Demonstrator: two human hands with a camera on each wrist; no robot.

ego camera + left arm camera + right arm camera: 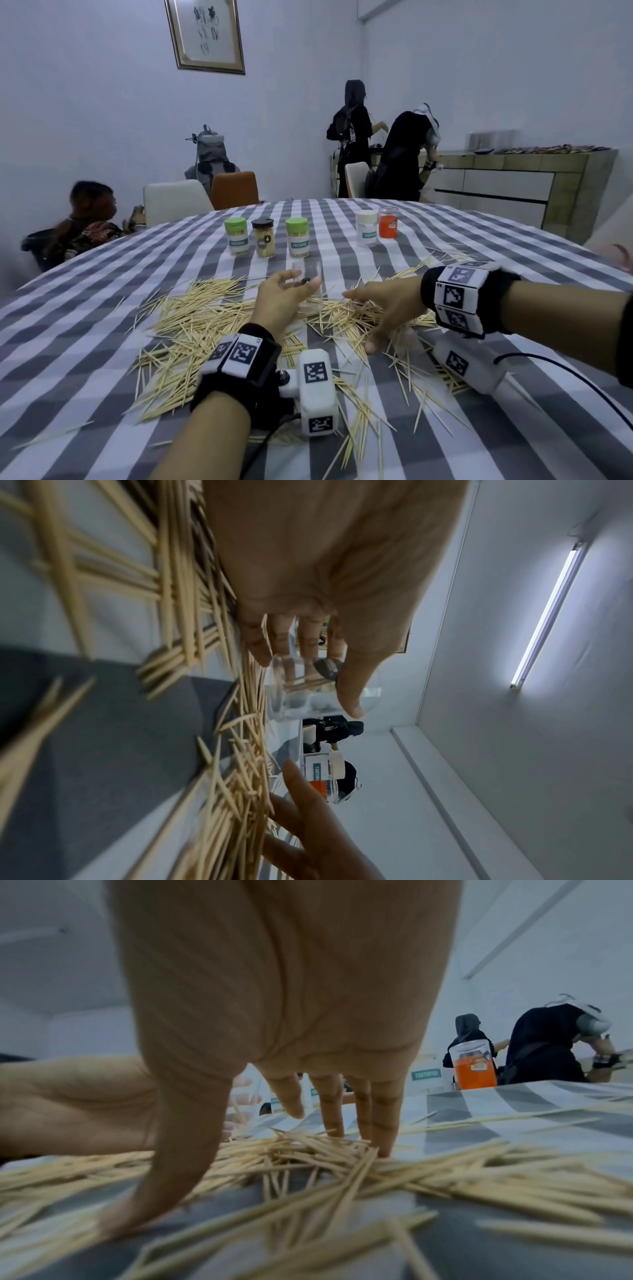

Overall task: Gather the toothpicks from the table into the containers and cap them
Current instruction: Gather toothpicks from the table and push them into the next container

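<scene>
Gathered toothpicks (pixel 191 325) at a checked table (pixel 102 274).
Left hand (pixel 277 305) gripped clear container (pixel 310 291); right hand (pixel 387 308) spread, fingertips pressed onto pile.

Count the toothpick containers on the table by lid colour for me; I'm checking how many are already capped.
Green lid: 2
Black lid: 1
White lid: 1
Clear lid, orange label: 1
No lid, clear container held by the left hand: 1
Total: 6

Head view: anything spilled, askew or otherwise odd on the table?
Yes: toothpicks lie strewn loose across the checked tablecloth. The left hand holds a clear container, uncapped; the right hand rests spread on the pile.
</scene>
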